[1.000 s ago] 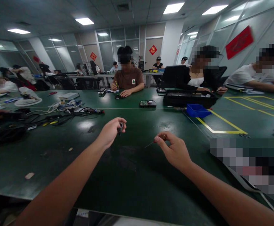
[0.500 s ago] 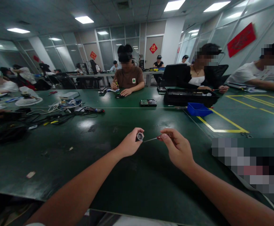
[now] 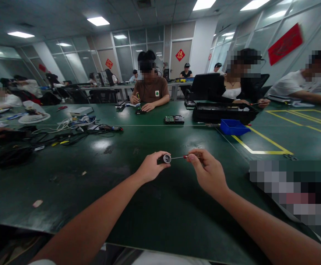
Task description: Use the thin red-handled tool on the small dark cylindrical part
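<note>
My left hand pinches a small dark cylinder with a silvery round rim, its open end facing me. Some detail shows inside the rim, too small to make out; it may be a connector. In my right hand is a screwdriver, gripped by its reddish handle. Its thin metal shaft points left, and the tip meets the right side of the rim. Whether the tip sits in a screw or only touches the rim, I cannot tell. Both hands are above the green table.
Cables lie in a heap at left, near a white fan-like part. Ahead are a hard drive, a long black housing and a blue bin. Co-workers sit across the table, one in a brown shirt.
My left hand has shifted slightly right and turned the cylinder. The screwdriver tip has risen from below the rim to its right side, and the shaft is now nearly level.
</note>
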A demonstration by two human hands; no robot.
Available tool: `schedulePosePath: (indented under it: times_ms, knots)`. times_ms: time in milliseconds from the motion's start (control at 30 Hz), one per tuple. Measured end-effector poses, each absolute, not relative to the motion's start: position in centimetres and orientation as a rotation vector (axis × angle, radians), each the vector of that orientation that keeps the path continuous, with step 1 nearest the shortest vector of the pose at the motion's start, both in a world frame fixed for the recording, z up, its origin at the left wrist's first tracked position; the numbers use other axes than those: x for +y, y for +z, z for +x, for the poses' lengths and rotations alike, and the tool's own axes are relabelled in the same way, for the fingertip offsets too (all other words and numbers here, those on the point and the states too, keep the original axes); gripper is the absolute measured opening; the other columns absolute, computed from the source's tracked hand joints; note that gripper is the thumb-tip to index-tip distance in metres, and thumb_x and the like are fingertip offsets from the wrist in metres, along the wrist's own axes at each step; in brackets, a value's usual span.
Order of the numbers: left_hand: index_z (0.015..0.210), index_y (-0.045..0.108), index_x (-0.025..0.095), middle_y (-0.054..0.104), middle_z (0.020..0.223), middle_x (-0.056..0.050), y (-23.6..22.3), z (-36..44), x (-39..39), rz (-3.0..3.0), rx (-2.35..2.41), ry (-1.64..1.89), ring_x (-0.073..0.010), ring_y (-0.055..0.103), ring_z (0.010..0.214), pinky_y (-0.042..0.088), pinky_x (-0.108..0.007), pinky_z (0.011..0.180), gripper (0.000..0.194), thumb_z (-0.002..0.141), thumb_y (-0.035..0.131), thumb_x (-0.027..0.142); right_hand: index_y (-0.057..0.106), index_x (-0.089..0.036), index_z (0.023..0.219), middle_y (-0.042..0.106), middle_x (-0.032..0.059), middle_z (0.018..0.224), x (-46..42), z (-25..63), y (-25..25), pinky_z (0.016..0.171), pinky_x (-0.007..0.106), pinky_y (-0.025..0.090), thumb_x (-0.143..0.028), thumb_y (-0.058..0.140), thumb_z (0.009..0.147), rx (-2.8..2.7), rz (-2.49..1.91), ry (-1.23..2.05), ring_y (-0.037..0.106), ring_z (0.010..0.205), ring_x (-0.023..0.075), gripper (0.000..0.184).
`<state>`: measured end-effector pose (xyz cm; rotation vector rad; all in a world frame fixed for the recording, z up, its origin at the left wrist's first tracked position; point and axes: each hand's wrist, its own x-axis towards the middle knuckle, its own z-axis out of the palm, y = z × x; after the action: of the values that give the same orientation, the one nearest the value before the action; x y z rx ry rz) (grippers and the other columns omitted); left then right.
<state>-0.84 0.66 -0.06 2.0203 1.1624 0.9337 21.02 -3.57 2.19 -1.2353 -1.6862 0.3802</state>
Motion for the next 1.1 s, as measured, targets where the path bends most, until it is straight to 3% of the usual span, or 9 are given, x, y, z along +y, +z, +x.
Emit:
schedulePosePath:
  times_ms: [167, 233, 533, 733, 933, 1000, 1100]
  knots:
    - [0.118, 0.069, 0.026, 0.070, 0.122, -0.006, -0.40, -1.08, 0.93, 2.106, 1.143, 0.916, -0.0269, 0.061, 0.118, 0.019, -0.056, 0.119, 0.036, 0.083, 0.074, 0.029, 0.068, -0.021, 0.095, 0.075, 0.0065, 0.084, -3.54, 21.06, 2.66, 0.062, 0.033, 0.050, -0.050, 0.058, 0.092, -1.685, -1.308, 0.327, 0.071, 0.076, 0.0237, 0.031]
    - [0.119, 0.068, 0.028, 0.070, 0.123, -0.006, -0.49, -1.09, 0.99, 2.109, 1.153, 0.912, -0.0273, 0.060, 0.120, 0.016, -0.057, 0.119, 0.036, 0.083, 0.073, 0.031, 0.068, -0.021, 0.094, 0.075, 0.0059, 0.082, -3.53, 21.03, 2.74, 0.062, 0.033, 0.049, -0.050, 0.058, 0.092, -1.667, -1.326, 0.310, 0.070, 0.074, 0.0230, 0.031]
    - [0.120, 0.067, 0.029, 0.070, 0.123, -0.004, -0.06, -0.98, 0.69, 2.205, 1.140, 0.843, -0.0263, 0.059, 0.117, 0.021, -0.057, 0.115, 0.035, 0.085, 0.071, 0.030, 0.068, -0.022, 0.078, 0.070, 0.0028, 0.068, -3.27, 21.34, 2.66, 0.058, 0.032, 0.045, -0.057, 0.062, 0.087, -1.647, -1.393, 0.263, 0.064, 0.060, 0.0201, 0.037]
    - [0.121, 0.066, 0.028, 0.071, 0.120, -0.005, -0.04, -1.03, 0.67, 2.242, 1.159, 0.843, -0.0262, 0.061, 0.108, 0.031, -0.052, 0.108, 0.037, 0.085, 0.071, 0.033, 0.061, -0.022, 0.102, 0.072, 0.0043, 0.087, -3.75, 21.16, 2.47, 0.067, 0.033, 0.050, -0.038, 0.051, 0.097, -1.795, -1.205, 0.349, 0.068, 0.077, 0.0210, 0.020]
    - [0.124, 0.065, 0.030, 0.069, 0.124, -0.004, -0.32, -0.75, 0.56, 2.265, 1.167, 0.777, -0.0274, 0.056, 0.118, 0.013, -0.059, 0.116, 0.041, 0.083, 0.073, 0.032, 0.062, -0.023, 0.086, 0.058, -0.0022, 0.059, -3.74, 20.88, 2.49, 0.049, 0.029, 0.037, -0.046, 0.045, 0.098, -1.741, -1.309, 0.334, 0.052, 0.048, 0.0153, 0.032]
    - [0.124, 0.065, 0.030, 0.069, 0.123, -0.004, -0.31, -0.71, 0.53, 2.263, 1.174, 0.776, -0.0273, 0.056, 0.118, 0.012, -0.059, 0.116, 0.041, 0.084, 0.072, 0.032, 0.063, -0.023, 0.093, 0.064, 0.0001, 0.068, -3.63, 20.92, 2.24, 0.054, 0.030, 0.042, -0.042, 0.044, 0.099, -1.719, -1.285, 0.334, 0.057, 0.056, 0.0166, 0.028]
    - [0.123, 0.065, 0.029, 0.070, 0.117, -0.004, -0.27, -0.79, 0.58, 2.257, 1.179, 0.817, -0.0263, 0.058, 0.111, 0.023, -0.056, 0.113, 0.039, 0.084, 0.072, 0.030, 0.060, -0.022, 0.109, 0.071, 0.0051, 0.088, -3.40, 20.95, 1.80, 0.069, 0.035, 0.050, -0.039, 0.049, 0.097, -1.643, -1.223, 0.444, 0.067, 0.076, 0.0211, 0.024]
